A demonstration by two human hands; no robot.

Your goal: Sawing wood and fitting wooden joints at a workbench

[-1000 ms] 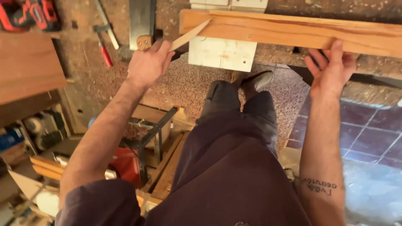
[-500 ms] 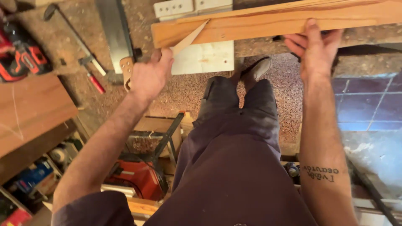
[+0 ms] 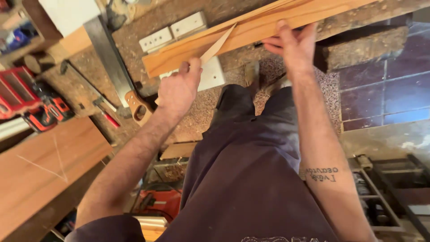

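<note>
A long reddish wooden plank (image 3: 251, 33) runs across the top of the view, tilted up to the right. My right hand (image 3: 293, 45) grips its near edge around the middle. My left hand (image 3: 179, 89) is closed on a thin pale wood sliver (image 3: 217, 45) that points up against the plank near its left end. My legs in dark trousers (image 3: 251, 157) fill the centre below.
A handsaw (image 3: 112, 67) and a hammer (image 3: 101, 107) lie on the sawdust-covered floor at left, near a red power drill (image 3: 47, 114). A wide wooden board (image 3: 40, 170) sits lower left. White blocks (image 3: 172, 33) lie by the plank. Tiled floor (image 3: 380, 94) is at right.
The view has rolled, so the plank now slopes up to the right. Both hands keep their hold; the right hand sits nearer the left hand along the plank.
</note>
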